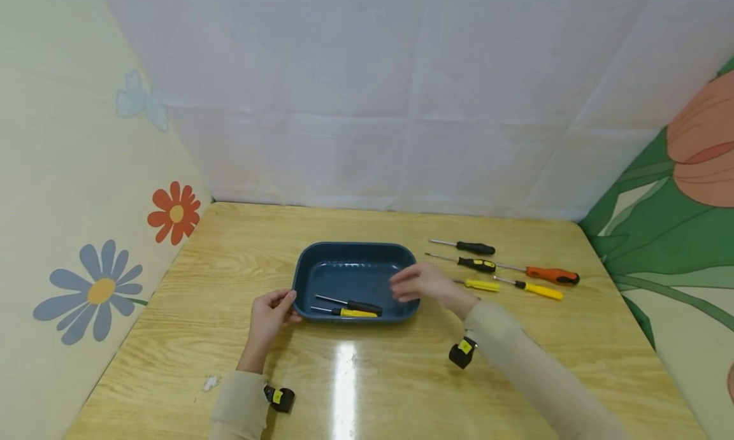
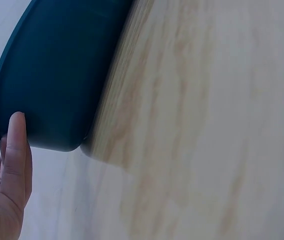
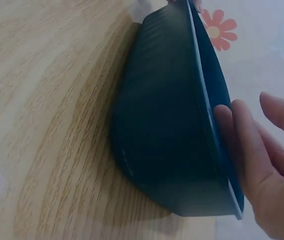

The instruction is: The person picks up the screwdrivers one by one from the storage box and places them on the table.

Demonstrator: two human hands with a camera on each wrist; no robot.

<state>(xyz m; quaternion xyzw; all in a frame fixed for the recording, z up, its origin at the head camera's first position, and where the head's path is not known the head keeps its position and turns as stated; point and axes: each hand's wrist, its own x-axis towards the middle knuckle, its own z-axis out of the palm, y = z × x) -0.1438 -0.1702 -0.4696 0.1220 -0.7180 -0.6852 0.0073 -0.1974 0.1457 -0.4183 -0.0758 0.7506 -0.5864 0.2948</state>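
Observation:
A dark blue rectangular dish [image 1: 350, 276] stands on the wooden table. My left hand [image 1: 271, 314] grips its front left corner, thumb on the rim and fingers against the outer wall, as the left wrist view also shows. Over the right end of the dish hovers my right hand [image 1: 425, 283], holding nothing. Its fingers [image 3: 252, 145] reach past the rim, loosely bent, with the thumb apart. Two screwdrivers lie inside along the front wall: one with a black handle [image 1: 365, 307], one with a yellow handle [image 1: 358, 313].
Right of the dish lie several screwdrivers: a black one [image 1: 476, 248], a black-and-yellow one [image 1: 477, 264], an orange one [image 1: 552, 275], a yellow one with a black collar [image 1: 541, 291] and a yellow-green one [image 1: 482, 286] partly behind my right hand. A white scrap [image 1: 210, 383] lies front left.

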